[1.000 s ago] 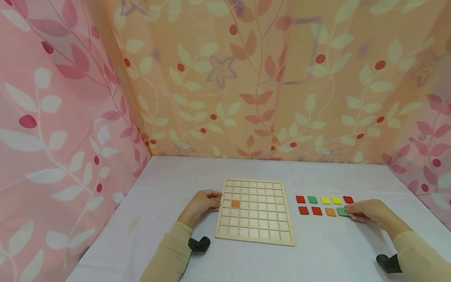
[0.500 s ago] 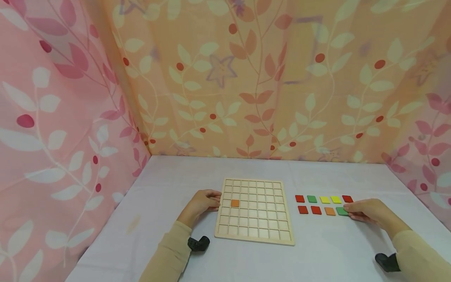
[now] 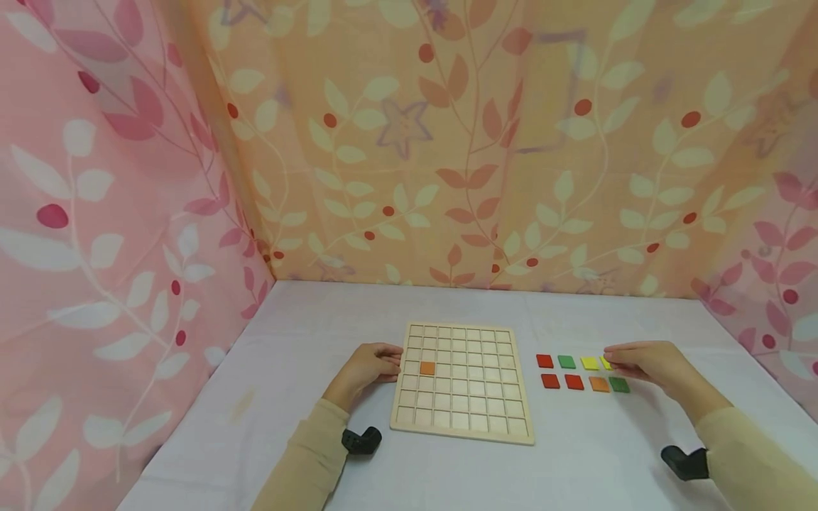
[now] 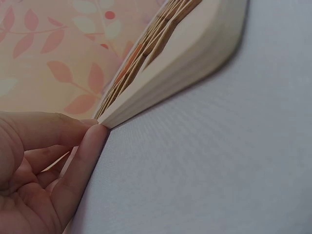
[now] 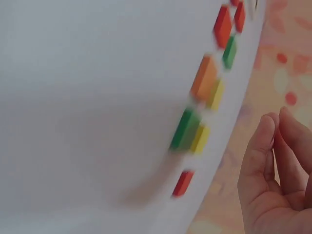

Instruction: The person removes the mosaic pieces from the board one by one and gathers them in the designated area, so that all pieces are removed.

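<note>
A square wooden grid board [image 3: 463, 434] lies on the white table with one orange tile [image 3: 427, 368] in a cell toward its left side. My left hand [image 3: 368, 369] holds the board's left edge; in the left wrist view the thumb and forefinger of the hand [image 4: 53, 161] pinch that edge. My right hand [image 3: 652, 363] hovers above the right end of the loose tiles, overlapping a yellow tile [image 3: 607, 360]. In the right wrist view the hand's [image 5: 278, 170] thumb and fingertips come together, with no tile visible between them. A green tile [image 3: 618, 385] lies just below it.
Two rows of tiles stand right of the board, with red [image 3: 544, 361], green [image 3: 566, 362], yellow [image 3: 589, 363] and orange [image 3: 599, 384] ones. One red tile [image 5: 183, 184] shows apart in the right wrist view. Patterned cloth [image 3: 473, 142] hangs behind and at both sides.
My right hand has left the green tile, rising and shifting left and farther back over the upper row. The green tile stays on the table. My left hand keeps its place at the board.
</note>
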### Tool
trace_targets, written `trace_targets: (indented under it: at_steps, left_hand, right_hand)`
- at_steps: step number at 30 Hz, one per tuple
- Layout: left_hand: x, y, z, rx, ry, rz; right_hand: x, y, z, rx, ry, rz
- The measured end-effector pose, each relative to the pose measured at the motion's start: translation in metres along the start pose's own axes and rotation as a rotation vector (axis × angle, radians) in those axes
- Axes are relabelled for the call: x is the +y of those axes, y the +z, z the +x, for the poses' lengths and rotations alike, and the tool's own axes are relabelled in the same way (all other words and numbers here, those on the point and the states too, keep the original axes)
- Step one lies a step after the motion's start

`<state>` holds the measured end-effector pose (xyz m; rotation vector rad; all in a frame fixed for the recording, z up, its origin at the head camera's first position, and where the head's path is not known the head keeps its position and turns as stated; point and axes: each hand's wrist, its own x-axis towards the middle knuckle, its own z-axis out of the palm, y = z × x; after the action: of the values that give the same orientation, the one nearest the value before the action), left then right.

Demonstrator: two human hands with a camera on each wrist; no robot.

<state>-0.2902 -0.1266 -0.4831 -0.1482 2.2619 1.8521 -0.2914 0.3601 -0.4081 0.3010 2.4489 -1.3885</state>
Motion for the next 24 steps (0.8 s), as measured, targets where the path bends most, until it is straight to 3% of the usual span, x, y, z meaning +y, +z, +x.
trace_targets:
  at_steps: [11, 24]
  left_hand:
    - [-0.001, 0.000, 0.001, -0.007, 0.000, -0.008]
    - [-0.001, 0.000, 0.001, -0.006, -0.004, -0.013]
  right_hand:
    - [-0.046, 0.087, 0.005, -0.048, -0.087, 0.028]
    - [-0.079, 0.155, 0.014, -0.179, -0.201, 0.142]
